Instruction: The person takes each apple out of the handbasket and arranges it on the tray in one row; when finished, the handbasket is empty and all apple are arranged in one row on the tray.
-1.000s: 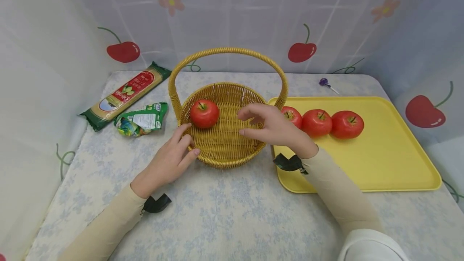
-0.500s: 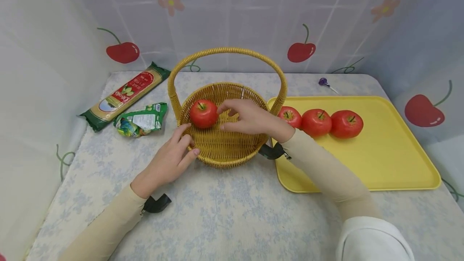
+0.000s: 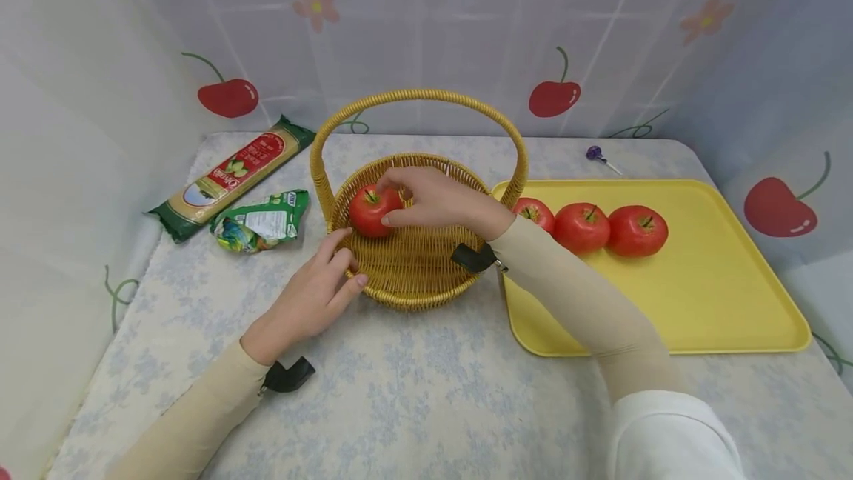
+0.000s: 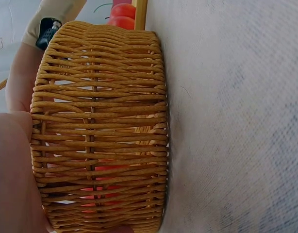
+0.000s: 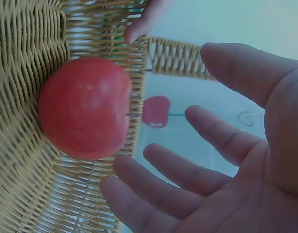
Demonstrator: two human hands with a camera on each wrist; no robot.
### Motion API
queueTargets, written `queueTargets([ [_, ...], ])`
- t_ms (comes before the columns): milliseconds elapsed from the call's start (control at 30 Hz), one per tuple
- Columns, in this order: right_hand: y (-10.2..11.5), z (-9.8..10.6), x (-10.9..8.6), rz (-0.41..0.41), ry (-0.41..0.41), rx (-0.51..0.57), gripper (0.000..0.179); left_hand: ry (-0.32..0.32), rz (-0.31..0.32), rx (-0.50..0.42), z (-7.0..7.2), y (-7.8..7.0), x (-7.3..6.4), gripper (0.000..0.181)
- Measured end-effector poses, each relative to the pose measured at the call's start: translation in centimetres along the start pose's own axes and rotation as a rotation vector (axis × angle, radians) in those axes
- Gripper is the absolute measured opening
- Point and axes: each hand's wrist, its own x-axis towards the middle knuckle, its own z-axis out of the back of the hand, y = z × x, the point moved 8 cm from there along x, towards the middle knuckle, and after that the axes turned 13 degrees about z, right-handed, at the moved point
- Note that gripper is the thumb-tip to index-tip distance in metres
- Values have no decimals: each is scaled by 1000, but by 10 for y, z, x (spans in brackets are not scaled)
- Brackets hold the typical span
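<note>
A yellow wicker basket (image 3: 413,304) with a tall arched handle stands in the middle of the table. Inside it, against the left wall, lies a red apple (image 3: 370,218). My left hand (image 3: 308,302) holds the basket's near left rim; the left wrist view shows it close against the woven side (image 4: 98,121). Over the basket, my right hand (image 3: 440,200) reaches toward the apple from the right with thumb and fingers spread. In the right wrist view a gap shows between those fingers (image 5: 188,170) and the apple (image 5: 86,109).
A yellow tray (image 3: 720,295) on the right carries three more red apples (image 3: 582,228). Behind it lies a purple lollipop (image 3: 595,153). At the left are a long pasta packet (image 3: 233,175) and a green snack bag (image 3: 263,221). A printed curtain (image 3: 426,35) hangs behind.
My right hand has moved left across the basket, from its right side to above the apple's right edge. The left hand and the basket stay where they were.
</note>
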Motion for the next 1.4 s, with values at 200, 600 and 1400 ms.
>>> queueTargets([
  [200,-19,-8,20,-63,-8,38,51,-13,-11,4,0,-1,-1,26],
  [600,-40,-29,36,-50,-30,151,58,-21,-18,5,1,-2,-1,24],
  [1400,-47,-40,40,-28,-7,283,58,-28,-21,-1,0,1,0,18],
])
